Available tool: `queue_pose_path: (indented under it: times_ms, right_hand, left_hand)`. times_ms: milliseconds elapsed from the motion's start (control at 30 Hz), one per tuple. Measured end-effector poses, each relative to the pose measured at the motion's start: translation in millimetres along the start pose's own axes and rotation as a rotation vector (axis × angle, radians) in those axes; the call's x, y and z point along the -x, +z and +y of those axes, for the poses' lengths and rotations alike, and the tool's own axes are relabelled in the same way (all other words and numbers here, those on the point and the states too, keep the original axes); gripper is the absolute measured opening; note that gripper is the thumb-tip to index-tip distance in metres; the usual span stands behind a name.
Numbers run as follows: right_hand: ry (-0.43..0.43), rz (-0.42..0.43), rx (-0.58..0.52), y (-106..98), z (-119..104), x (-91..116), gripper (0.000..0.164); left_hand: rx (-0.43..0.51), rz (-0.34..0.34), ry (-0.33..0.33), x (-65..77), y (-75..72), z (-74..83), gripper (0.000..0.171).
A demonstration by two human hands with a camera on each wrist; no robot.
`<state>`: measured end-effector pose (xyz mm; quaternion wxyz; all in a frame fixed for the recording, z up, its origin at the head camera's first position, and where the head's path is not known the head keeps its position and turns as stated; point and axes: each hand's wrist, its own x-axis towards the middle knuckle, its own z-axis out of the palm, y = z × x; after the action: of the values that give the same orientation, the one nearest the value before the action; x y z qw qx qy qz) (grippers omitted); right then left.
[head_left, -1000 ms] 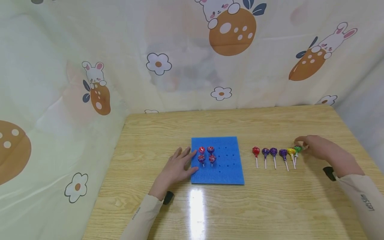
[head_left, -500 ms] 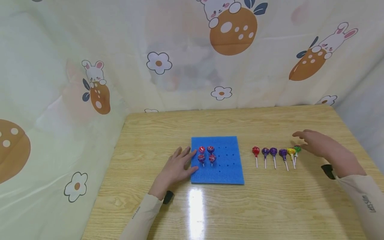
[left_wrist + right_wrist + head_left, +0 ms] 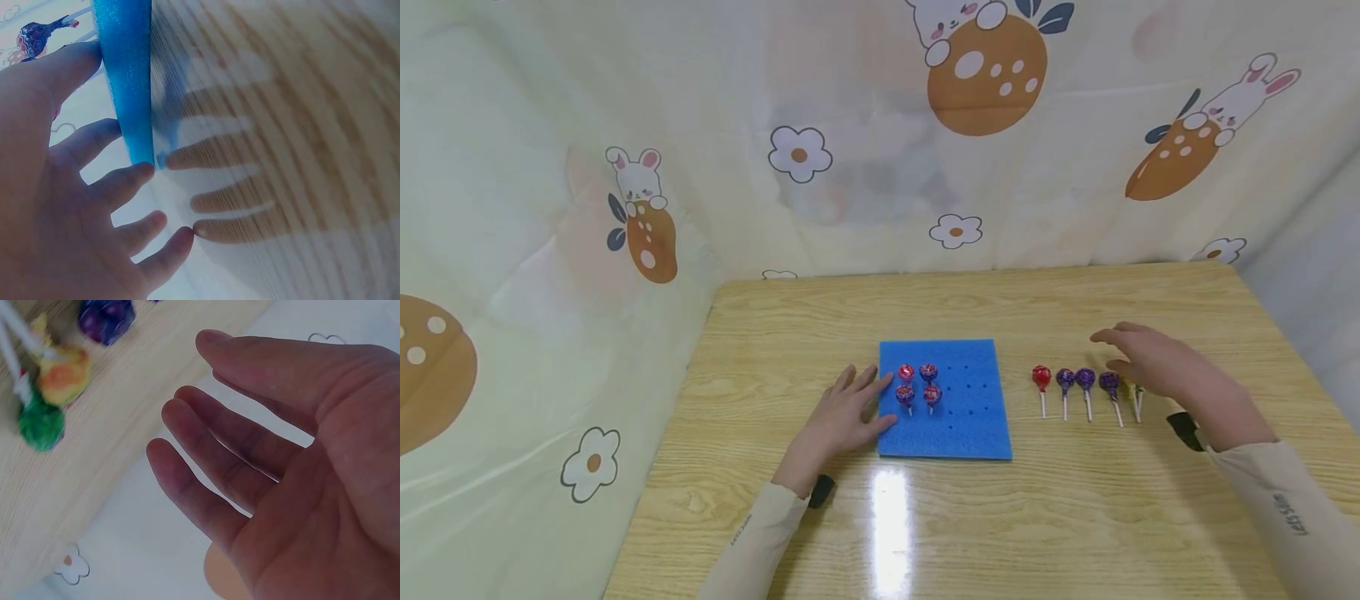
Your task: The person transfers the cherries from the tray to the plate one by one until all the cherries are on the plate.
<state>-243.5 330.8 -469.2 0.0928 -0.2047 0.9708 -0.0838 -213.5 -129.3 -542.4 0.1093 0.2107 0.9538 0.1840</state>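
A blue foam board [image 3: 940,437] with small holes lies on the table, and several lollipops [image 3: 932,395] stand in its left part. My left hand [image 3: 842,417] rests at the board's left edge, fingers spread; in the left wrist view its thumb and fingertips touch the board's side [image 3: 128,81]. My right hand [image 3: 1157,362] hovers over the right end of a lollipop row, fingers loosely bent and holding nothing. That row runs from a red lollipop [image 3: 1041,377] through purple lollipops [image 3: 1086,380] to a yellow lollipop [image 3: 65,378] and a green lollipop [image 3: 40,422], largely hidden by my hand in the head view.
The wooden table [image 3: 820,317] reaches back to a printed curtain [image 3: 865,167], which also hangs along the left side. Glare [image 3: 891,517] shines on the tabletop in front of the board. The row's sticks point toward the table's front.
My right hand has lifted off the green lollipop and moved left, now over the yellow and green ones. The left hand stays at the board's edge.
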Motion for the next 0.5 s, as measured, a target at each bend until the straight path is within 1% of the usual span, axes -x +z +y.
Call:
queue_pose_path:
  times_ms: [233, 367, 500]
  right_hand:
    - [-0.039, 0.019, 0.007, 7.7, -14.1, -7.3, 0.043]
    - [-0.084, 0.048, 0.003, 14.1, -23.0, -11.9, 0.042]
    - [-0.138, 0.077, -0.027, 18.7, -38.1, -13.6, 0.039]
  left_hand:
    - [-0.011, -0.005, -0.003, -1.0, 1.2, -1.6, 0.071]
    - [-0.012, -0.006, -0.002, -0.7, 1.1, -1.3, 0.071]
    - [-0.007, -0.013, -0.006, 0.5, -0.7, 0.9, 0.072]
